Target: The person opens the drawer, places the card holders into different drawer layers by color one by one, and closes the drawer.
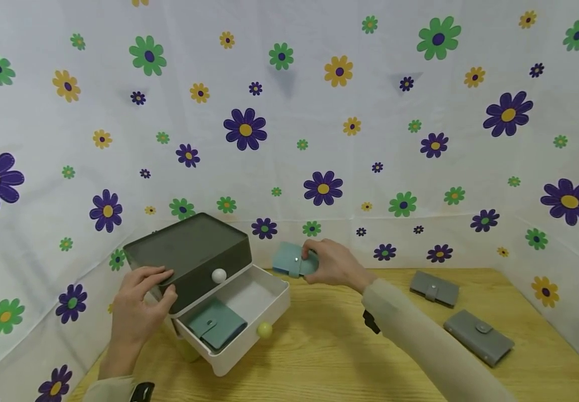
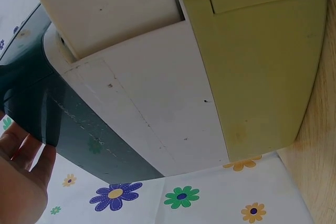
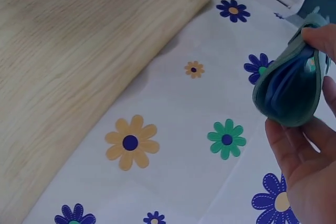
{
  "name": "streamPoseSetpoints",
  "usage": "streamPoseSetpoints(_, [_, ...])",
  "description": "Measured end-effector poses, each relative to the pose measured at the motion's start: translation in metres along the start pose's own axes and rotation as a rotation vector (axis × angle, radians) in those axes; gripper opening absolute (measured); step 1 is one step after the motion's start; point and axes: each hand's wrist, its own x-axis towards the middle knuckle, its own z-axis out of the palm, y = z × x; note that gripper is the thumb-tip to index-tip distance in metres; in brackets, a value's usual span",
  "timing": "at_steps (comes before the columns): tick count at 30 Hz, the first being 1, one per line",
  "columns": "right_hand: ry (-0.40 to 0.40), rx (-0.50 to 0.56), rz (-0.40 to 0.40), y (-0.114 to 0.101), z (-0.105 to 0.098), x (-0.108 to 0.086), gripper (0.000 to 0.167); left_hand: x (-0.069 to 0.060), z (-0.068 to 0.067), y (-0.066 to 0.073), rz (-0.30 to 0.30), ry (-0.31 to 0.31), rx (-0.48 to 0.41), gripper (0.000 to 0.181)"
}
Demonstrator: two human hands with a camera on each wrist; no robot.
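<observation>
- While one teal wallet (image 1: 224, 325) lies in the one pulled-out white drawer (image 1: 241, 349), 7 o'clock, three wallets seem left
- One pale-blue wallet (image 1: 285, 258), 6 o'clock, pinched by right hand (image 1: 336, 265)
- Two at 4 o'clock on table (image 1: 314, 352): farther grey wallet (image 1: 427, 285), nearer grey wallet (image 1: 475, 338)
- Left hand (image 1: 138, 304), loosely spread, on one drawer unit (image 1: 194, 245), 8 o'clock
</observation>
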Motion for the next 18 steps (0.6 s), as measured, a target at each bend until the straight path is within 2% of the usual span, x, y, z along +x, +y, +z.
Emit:
streamPoseSetpoints(9, [-0.092, 0.045, -0.152, -0.021, -0.011, 0.012, 0.038, 0.002, 0.0, 0.0, 0.019, 0.002, -0.004, 0.029])
streamPoseSetpoints(18, [-0.233, 0.08, -0.235, -0.046, -0.011, 0.026, 0.04, 0.001, 0.001, 0.001, 0.023, 0.007, -0.017, 0.029])
